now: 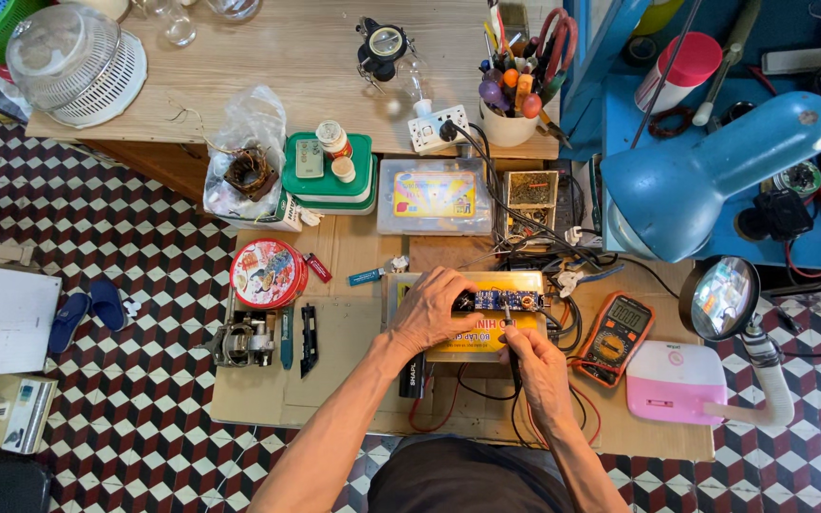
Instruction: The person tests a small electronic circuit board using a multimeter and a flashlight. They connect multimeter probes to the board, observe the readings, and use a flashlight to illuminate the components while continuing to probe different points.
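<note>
A small circuit board (508,300) is seen lying on a yellow box (472,332) at the middle of the cardboard-covered bench (353,380). The left hand (432,311) is laid over the box's left part, fingers curled and pressed together, fingertips pinning the board's left end. The right hand (541,366) is closed around a thin soldering iron (509,328) — fingers pinching its handle, tip set on the board's lower edge. Dark and red wires (448,404) are trailed below the hands. An orange multimeter (616,337) is placed just right of the box, a pink flat case (674,382) beyond it. A round red tin (268,273) and a small motor (239,342) are kept well left. A blue desk lamp (705,176) is hung over the right side — a magnifier (721,297) below it.
</note>
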